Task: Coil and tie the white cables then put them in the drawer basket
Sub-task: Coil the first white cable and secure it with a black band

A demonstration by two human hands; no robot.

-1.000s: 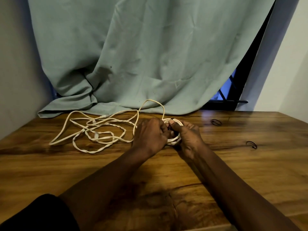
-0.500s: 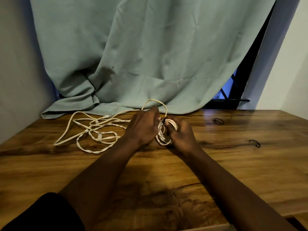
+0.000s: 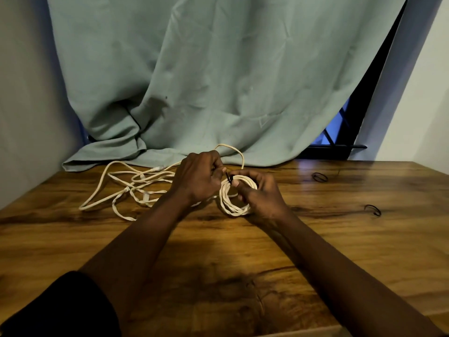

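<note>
White coiled cable (image 3: 237, 211) gripped by right hand (image 3: 263, 198); left hand (image 3: 196, 178) pinches, seemingly, a black tie (image 3: 228, 177)

The wooden bench (image 3: 315, 244) carries loose white cables (image 3: 145, 196) at left, curtain (image 3: 102, 159) hem behind, a far band (image 3: 319, 177) and a near band (image 3: 373, 210) at right.
</note>
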